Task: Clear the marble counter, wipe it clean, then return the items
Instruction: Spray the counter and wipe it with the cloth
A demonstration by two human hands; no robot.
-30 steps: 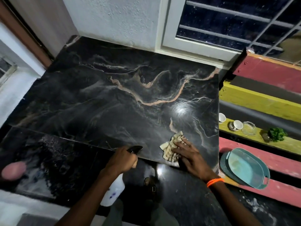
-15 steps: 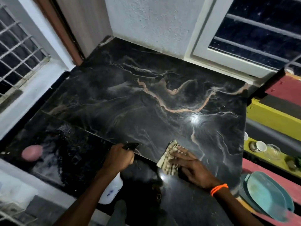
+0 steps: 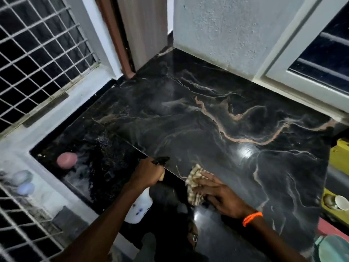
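Cloth [image 3: 194, 183] lay at worktop [image 3: 207, 118] near edge, pressed under right hand [image 3: 221, 195], fingers seemingly flat. Left hand [image 3: 146, 173] gripped spray bottle [image 3: 138, 208], nozzle toward the unwiped far-left corner.

I see the black marble counter [image 3: 188, 118] with tan veins running across it — glossy, catching a light. A crumpled checked cloth [image 3: 194, 184] lies at its near edge; a pink soap [image 3: 67, 160] sits far left.
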